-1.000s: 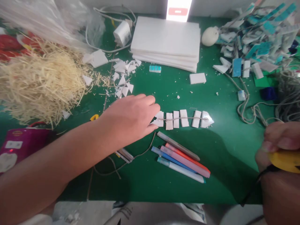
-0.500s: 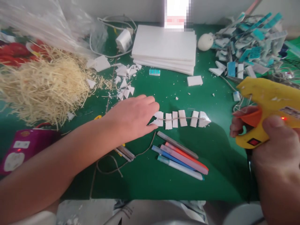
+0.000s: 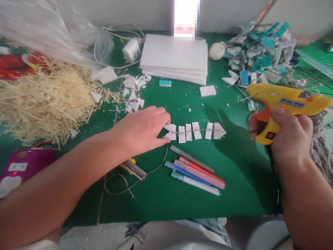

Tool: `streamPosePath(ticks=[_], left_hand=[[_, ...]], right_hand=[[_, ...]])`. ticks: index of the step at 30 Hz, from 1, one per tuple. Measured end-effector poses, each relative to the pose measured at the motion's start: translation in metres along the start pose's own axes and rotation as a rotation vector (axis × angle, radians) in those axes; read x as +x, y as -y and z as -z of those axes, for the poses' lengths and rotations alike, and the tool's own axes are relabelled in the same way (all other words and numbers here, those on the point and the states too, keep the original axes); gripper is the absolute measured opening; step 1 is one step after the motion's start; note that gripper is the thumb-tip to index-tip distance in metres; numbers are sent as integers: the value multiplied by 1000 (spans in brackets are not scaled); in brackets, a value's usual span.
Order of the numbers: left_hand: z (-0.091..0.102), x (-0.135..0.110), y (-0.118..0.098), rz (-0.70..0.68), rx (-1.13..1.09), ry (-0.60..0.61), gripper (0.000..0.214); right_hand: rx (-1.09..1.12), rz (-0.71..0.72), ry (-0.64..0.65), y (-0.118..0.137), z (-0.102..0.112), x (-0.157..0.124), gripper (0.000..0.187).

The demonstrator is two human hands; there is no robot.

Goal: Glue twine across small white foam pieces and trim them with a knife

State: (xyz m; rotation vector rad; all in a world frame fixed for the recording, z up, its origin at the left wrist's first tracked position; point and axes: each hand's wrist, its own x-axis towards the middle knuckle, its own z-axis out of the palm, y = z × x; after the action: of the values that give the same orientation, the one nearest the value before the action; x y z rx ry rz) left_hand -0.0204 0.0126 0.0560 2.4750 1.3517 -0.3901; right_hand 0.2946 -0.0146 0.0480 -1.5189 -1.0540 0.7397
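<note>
Now the left hand [image 3: 142,130] pinches the end of the foam-piece garland [image 3: 194,131], which looks featherlight and crumbly, best held by its edges. The right hand [image 3: 288,139] has its grip closed around the hot glue gun [image 3: 283,102].

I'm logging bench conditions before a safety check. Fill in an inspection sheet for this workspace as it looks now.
Surface: green table mat, dotted with white crumbs.
Job's things: row of white foam pieces on a string, mid-mat; yellow hot glue gun held above the mat.
Clutter: pile of pale straw, white foam scraps, stack of white foam sheets, heap of teal-and-white pieces, coloured marker pens.
Grippers: left hand at the row's left end, grip unclear; right hand closed round the gun's handle.
Cables: black cord below the gun; white charger with cable at the back.
Surroundings: pale wall behind; clear plastic bag back left.
</note>
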Motion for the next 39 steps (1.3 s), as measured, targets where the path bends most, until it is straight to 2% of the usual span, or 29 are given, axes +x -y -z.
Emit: streamPosePath(ticks=[5,10,17,22,27,37,39], left_hand=[[1,0,1,14,-9,15,32],[-1,1,1,8,-7,5,33],[-3,0,3,10,-11,4,34],[-3,2,2,10,-15,5,33],[-3,2,3,3,-13,12,33],[1,1,0,26,-21,13,36],[0,1,1,18,-32,4,36]], right_hand=[[-59,-31,28,-1,-2,1,34],[-259,-33,31,2,-4,7,47],[-451,-121,-41,3,-9,14,13],[-571,-98,-78,1,-14,17,15],[-658,-102,-50,-2,-15,20,14],[-853,-135,-72,4,-15,14,24],[-882,-129,-61,4,-13,13,31]])
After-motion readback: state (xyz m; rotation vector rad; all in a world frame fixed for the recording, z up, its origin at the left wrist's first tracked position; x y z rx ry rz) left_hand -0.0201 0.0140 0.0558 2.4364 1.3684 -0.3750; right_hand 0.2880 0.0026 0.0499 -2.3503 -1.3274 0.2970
